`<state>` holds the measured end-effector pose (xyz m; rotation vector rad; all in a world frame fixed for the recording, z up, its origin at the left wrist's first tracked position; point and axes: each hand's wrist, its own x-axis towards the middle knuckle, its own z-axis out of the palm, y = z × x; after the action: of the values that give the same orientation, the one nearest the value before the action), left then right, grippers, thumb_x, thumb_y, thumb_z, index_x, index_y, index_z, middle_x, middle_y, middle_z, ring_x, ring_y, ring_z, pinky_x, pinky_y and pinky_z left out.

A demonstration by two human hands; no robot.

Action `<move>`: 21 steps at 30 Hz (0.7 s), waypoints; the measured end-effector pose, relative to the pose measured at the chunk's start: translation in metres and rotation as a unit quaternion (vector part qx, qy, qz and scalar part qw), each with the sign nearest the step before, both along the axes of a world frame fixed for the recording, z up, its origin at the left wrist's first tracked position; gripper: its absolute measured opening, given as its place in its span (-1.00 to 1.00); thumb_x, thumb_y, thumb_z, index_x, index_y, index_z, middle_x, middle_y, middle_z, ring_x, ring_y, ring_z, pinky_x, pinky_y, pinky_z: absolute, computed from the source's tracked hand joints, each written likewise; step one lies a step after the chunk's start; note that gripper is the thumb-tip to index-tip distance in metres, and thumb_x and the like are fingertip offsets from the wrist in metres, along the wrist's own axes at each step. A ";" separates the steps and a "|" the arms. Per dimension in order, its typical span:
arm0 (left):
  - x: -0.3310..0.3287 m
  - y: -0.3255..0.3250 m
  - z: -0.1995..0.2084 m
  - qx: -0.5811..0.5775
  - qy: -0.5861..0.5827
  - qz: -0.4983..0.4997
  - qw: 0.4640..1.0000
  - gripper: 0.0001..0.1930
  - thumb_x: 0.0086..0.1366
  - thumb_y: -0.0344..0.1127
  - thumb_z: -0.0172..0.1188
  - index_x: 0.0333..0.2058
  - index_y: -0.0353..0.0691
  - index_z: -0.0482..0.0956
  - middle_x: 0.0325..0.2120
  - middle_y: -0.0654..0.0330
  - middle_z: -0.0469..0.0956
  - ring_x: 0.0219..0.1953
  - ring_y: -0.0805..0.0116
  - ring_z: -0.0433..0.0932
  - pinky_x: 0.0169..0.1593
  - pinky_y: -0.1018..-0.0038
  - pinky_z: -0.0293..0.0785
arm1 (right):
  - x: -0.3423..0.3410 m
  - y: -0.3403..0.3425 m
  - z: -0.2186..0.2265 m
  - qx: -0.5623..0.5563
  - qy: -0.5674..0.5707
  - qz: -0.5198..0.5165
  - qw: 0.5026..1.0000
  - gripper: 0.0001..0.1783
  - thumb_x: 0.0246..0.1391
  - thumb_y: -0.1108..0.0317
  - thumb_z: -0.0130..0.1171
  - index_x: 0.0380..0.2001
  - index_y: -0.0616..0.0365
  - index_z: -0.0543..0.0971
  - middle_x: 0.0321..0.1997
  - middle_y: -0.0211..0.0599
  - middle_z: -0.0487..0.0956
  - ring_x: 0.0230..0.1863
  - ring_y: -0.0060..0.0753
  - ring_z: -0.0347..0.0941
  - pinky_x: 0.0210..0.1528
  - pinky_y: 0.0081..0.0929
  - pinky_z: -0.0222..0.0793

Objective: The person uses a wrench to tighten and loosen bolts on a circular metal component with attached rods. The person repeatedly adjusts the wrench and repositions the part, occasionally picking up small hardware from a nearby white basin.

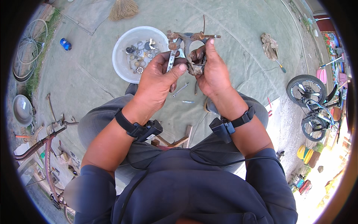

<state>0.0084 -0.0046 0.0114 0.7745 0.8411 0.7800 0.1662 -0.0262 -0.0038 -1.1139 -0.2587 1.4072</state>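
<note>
Both hands are raised in front of me over a green ground sheet. My left hand point(154, 80) is closed around a silver wrench point(171, 61), thumb laid along its handle. The wrench's upper end meets a nut on a rusty, curved metal bracket point(187, 42). My right hand point(215, 74) grips this bracket from its lower right side, thumb pointing up. A threaded rod point(213, 36) sticks out of the bracket to the right. Something brown and crumpled, perhaps a dirty rag point(195, 68), shows between the hands. The fingertips are partly hidden behind the bracket.
A translucent basin point(116, 56) with rings and small parts stands behind my left hand. Between my knees lie a spanner point(181, 89) and a small silver tool point(188, 101). A rag point(269, 46) and screwdriver point(280, 67) lie right; a bicycle frame point(48, 164) is at left.
</note>
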 end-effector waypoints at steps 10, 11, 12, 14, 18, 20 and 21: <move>0.002 -0.001 -0.002 0.007 0.011 -0.010 1.000 -0.71 0.41 -0.27 0.20 -0.04 -0.33 0.44 -0.33 0.22 0.58 -0.58 0.64 0.32 -0.55 0.66 0.24 | -0.015 -0.002 -0.009 0.008 -0.089 0.021 0.996 -0.50 0.37 -0.08 -0.02 -0.15 0.23 0.47 -0.42 -0.45 0.39 -0.39 -0.57 0.37 -0.36 -0.49 0.32; 0.002 0.000 -0.002 0.013 0.003 -0.008 1.000 -0.74 0.43 -0.28 0.17 -0.06 -0.34 0.44 -0.35 0.23 0.57 -0.57 0.65 0.32 -0.55 0.66 0.24 | -0.015 -0.002 -0.009 0.010 -0.083 0.020 0.996 -0.50 0.38 -0.07 -0.01 -0.12 0.25 0.47 -0.43 -0.45 0.38 -0.39 -0.57 0.37 -0.36 -0.48 0.32; 0.001 0.000 -0.002 0.015 0.026 -0.012 0.999 -0.71 0.43 -0.23 0.16 -0.05 -0.33 0.44 -0.34 0.22 0.57 -0.58 0.64 0.32 -0.55 0.66 0.24 | -0.015 -0.001 -0.008 0.009 -0.082 0.025 0.996 -0.51 0.38 -0.06 -0.02 -0.15 0.24 0.46 -0.44 -0.45 0.38 -0.41 -0.58 0.36 -0.36 -0.48 0.33; 0.001 0.001 -0.003 0.030 0.054 -0.023 0.998 -0.66 0.45 -0.15 0.14 -0.02 -0.31 0.43 -0.33 0.19 0.57 -0.60 0.62 0.32 -0.54 0.66 0.24 | -0.013 0.000 -0.008 0.008 -0.081 0.028 0.996 -0.54 0.39 -0.04 -0.03 -0.23 0.21 0.46 -0.45 -0.46 0.36 -0.43 -0.58 0.35 -0.37 -0.47 0.34; 0.001 0.001 -0.004 0.045 0.083 -0.046 0.994 -0.67 0.47 -0.12 0.10 -0.06 -0.31 0.44 -0.36 0.21 0.55 -0.61 0.62 0.33 -0.56 0.66 0.24 | -0.011 -0.001 -0.006 0.004 -0.087 0.036 0.996 -0.60 0.38 0.00 -0.01 -0.38 0.11 0.42 -0.47 -0.46 0.33 -0.44 -0.56 0.26 -0.36 -0.51 0.29; 0.000 0.002 -0.004 0.063 0.080 -0.061 0.993 -0.68 0.48 -0.12 0.09 -0.09 -0.31 0.45 -0.38 0.23 0.54 -0.62 0.62 0.33 -0.57 0.66 0.23 | -0.011 -0.002 -0.005 0.020 -0.112 0.034 0.993 -0.60 0.37 0.01 -0.02 -0.42 0.10 0.41 -0.51 -0.46 0.32 -0.45 -0.55 0.26 -0.37 -0.51 0.28; -0.001 0.002 -0.003 0.066 0.086 -0.064 0.992 -0.69 0.48 -0.12 0.09 -0.09 -0.30 0.46 -0.39 0.23 0.54 -0.62 0.62 0.33 -0.58 0.67 0.23 | -0.011 -0.001 -0.005 0.015 -0.114 0.036 0.993 -0.59 0.37 0.01 -0.02 -0.43 0.10 0.41 -0.52 -0.45 0.32 -0.47 -0.54 0.26 -0.38 -0.51 0.26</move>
<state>0.0073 -0.0025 0.0082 1.0151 0.8912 0.6660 0.1553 -0.0274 -0.0084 -1.2524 -0.4866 1.3343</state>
